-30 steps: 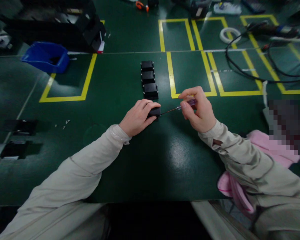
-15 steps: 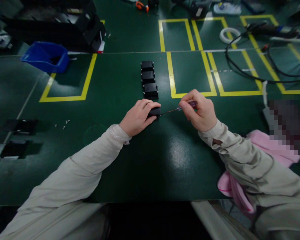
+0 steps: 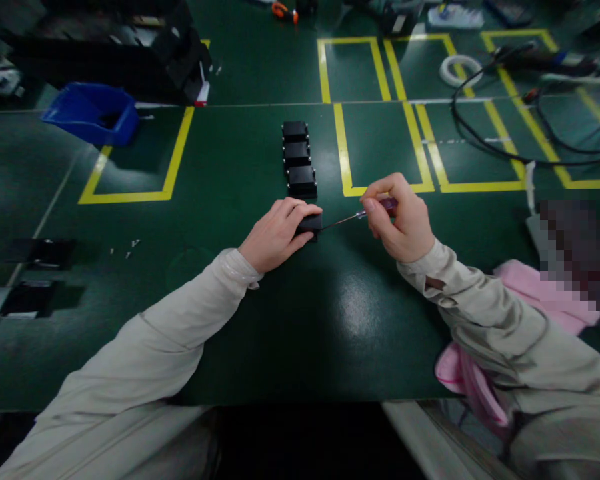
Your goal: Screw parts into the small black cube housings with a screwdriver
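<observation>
A: How are the fingers set?

B: The black block (image 3: 314, 222) is gripped between thumb and fingers of the left hand (image 3: 277, 233) and is held down on the green table (image 3: 290, 333). The handle of the screwdriver (image 3: 361, 214) is pinched by thumb and forefinger of the right hand (image 3: 403, 217). The shaft is slanted down to the block's right near corner; whether a screw is engaged cannot be told.

A: Any change against half a second earlier?

B: Left hand and block unmoved. The right forefinger is now lifted and bent higher over the handle, and the screwdriver is drawn very slightly to the right.

A: Surroundings?

B: The block's left part is hidden by the hand. Just beyond, three black blocks (image 3: 296, 155) are lined up. Small screws (image 3: 131, 248) are scattered well to the left, with a blue bin (image 3: 93, 117) farther out. A pink cloth (image 3: 530, 290) is partly covered by the right sleeve (image 3: 485, 313). Yellow tape outlines (image 3: 387, 190) are crossed by a black cable (image 3: 467, 130) at far right.

A: Markings?

B: A pale label (image 3: 399, 24) is noted on a dark device at the back; too blurred to be read.
</observation>
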A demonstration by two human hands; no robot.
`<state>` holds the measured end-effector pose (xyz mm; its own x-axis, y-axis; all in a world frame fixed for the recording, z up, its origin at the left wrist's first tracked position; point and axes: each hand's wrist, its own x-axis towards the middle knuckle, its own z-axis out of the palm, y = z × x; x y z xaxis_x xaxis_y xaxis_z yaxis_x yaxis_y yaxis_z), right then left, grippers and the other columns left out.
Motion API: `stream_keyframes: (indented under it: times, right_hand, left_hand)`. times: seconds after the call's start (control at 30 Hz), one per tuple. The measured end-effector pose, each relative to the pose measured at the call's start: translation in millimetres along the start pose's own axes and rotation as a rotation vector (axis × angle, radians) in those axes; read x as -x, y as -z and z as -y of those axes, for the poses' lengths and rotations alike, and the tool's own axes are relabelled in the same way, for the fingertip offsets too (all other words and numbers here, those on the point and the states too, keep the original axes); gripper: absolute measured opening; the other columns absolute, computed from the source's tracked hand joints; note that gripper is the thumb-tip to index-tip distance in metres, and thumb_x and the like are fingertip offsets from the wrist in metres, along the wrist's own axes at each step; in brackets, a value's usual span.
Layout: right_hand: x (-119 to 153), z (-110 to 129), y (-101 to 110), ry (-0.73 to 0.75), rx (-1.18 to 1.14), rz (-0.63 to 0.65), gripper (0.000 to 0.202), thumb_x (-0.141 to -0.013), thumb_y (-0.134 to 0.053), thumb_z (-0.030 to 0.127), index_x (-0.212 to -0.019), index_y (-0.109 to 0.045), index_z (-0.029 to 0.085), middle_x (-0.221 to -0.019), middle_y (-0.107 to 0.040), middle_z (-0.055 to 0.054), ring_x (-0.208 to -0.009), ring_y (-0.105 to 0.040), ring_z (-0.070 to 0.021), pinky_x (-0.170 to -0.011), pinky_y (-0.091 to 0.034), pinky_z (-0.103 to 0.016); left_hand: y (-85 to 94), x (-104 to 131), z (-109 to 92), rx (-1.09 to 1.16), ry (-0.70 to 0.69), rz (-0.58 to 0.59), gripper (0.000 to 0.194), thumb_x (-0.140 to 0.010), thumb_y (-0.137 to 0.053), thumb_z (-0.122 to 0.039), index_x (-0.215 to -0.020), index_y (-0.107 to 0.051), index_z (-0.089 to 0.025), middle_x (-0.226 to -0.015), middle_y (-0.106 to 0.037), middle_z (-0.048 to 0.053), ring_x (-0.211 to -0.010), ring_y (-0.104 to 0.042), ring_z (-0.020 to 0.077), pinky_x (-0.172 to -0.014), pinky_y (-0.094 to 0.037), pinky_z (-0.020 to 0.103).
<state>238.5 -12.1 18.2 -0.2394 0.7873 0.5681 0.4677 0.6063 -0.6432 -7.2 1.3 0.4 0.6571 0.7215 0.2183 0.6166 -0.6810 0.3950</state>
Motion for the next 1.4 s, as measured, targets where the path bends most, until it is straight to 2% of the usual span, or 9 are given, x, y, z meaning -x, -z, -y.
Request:
stream_keyframes:
  times: [0.1,0.3,0.5,0.67,0.87,1.07,1.27,1.4]
  right_hand:
    - [0.6,-2.1,-1.0,-0.008,-0.022,-0.005,0.019,-0.096,-0.046,0.038,-0.102,-0.052,0.021,-0.08,-0.057,0.001,-0.069,-0.061,-0.0103,-0.059,-0.049,-0.027]
    - [0.1,-0.8,0.7,-0.024,0.002,0.023,0.016,-0.095,-0.049,0.037,-0.089,-0.052,0.022,-0.073,-0.058,0.003,-0.063,-0.06,-0.0093,-0.056,-0.047,-0.025]
    - [0.5,-3.6,-0.5,-0.014,-0.028,0.005,0.017,-0.095,-0.046,0.034,-0.105,-0.052,0.021,-0.077,-0.056,0.002,-0.066,-0.059,-0.0101,-0.061,-0.049,-0.027]
    - [-0.1,-0.6,1.7,-0.018,-0.004,0.028,0.014,-0.094,-0.051,0.033,-0.09,-0.054,0.021,-0.075,-0.057,0.003,-0.061,-0.058,-0.0081,-0.056,-0.046,-0.024]
    - [0.7,-2.2,0.7,-0.027,-0.045,0.019,0.018,-0.095,-0.047,0.033,-0.108,-0.052,0.021,-0.073,-0.055,0.003,-0.061,-0.057,-0.009,-0.058,-0.048,-0.025]
    - [-1.1,1.9,1.6,-0.033,-0.03,0.033,0.017,-0.095,-0.049,0.035,-0.09,-0.054,0.019,-0.078,-0.059,0.002,-0.063,-0.06,-0.0068,-0.056,-0.046,-0.022]
    - [1.2,-4.6,-0.8,-0.049,-0.071,0.025,0.02,-0.096,-0.046,0.035,-0.107,-0.052,0.02,-0.079,-0.058,0.001,-0.067,-0.059,-0.0096,-0.057,-0.047,-0.024]
    - [1.2,-4.6,-0.4,-0.045,-0.061,0.03,0.019,-0.096,-0.047,0.036,-0.105,-0.052,0.021,-0.077,-0.057,0.002,-0.064,-0.057,-0.0091,-0.057,-0.047,-0.025]
  left_hand:
    - [-0.5,0.0,0.4,0.001,-0.004,-0.001,0.038,-0.093,-0.052,-0.023,-0.13,-0.045,-0.02,-0.124,-0.051,0.01,-0.116,-0.049,0.0254,-0.101,-0.044,0.045]
    - [-0.5,0.4,0.3,0.002,-0.006,-0.002,0.039,-0.093,-0.052,-0.023,-0.13,-0.045,-0.021,-0.124,-0.052,0.01,-0.116,-0.049,0.0256,-0.101,-0.044,0.045]
    - [-0.4,0.2,0.0,-0.002,0.0,0.001,0.038,-0.093,-0.052,-0.024,-0.13,-0.045,-0.019,-0.125,-0.052,0.01,-0.116,-0.049,0.0252,-0.101,-0.043,0.044]
    - [-0.6,0.4,-0.3,0.001,0.002,0.0,0.039,-0.093,-0.052,-0.023,-0.13,-0.045,-0.019,-0.125,-0.052,0.01,-0.116,-0.049,0.0256,-0.101,-0.043,0.044]
    - [-0.7,0.4,0.1,-0.001,0.001,0.004,0.039,-0.093,-0.052,-0.024,-0.13,-0.045,-0.02,-0.125,-0.052,0.01,-0.116,-0.049,0.0255,-0.1,-0.044,0.044]
    - [-0.7,0.0,0.1,-0.018,-0.002,-0.002,0.039,-0.092,-0.053,-0.024,-0.13,-0.046,-0.018,-0.124,-0.052,0.01,-0.115,-0.049,0.025,-0.101,-0.044,0.043]
    - [-1.2,-0.1,0.9,-0.016,-0.005,-0.001,0.039,-0.092,-0.053,-0.024,-0.13,-0.045,-0.019,-0.124,-0.052,0.01,-0.115,-0.049,0.0249,-0.1,-0.044,0.043]
    - [-0.7,0.3,0.8,-0.014,-0.002,0.0,0.039,-0.093,-0.052,-0.024,-0.13,-0.045,-0.019,-0.124,-0.052,0.01,-0.115,-0.049,0.0251,-0.1,-0.044,0.043]
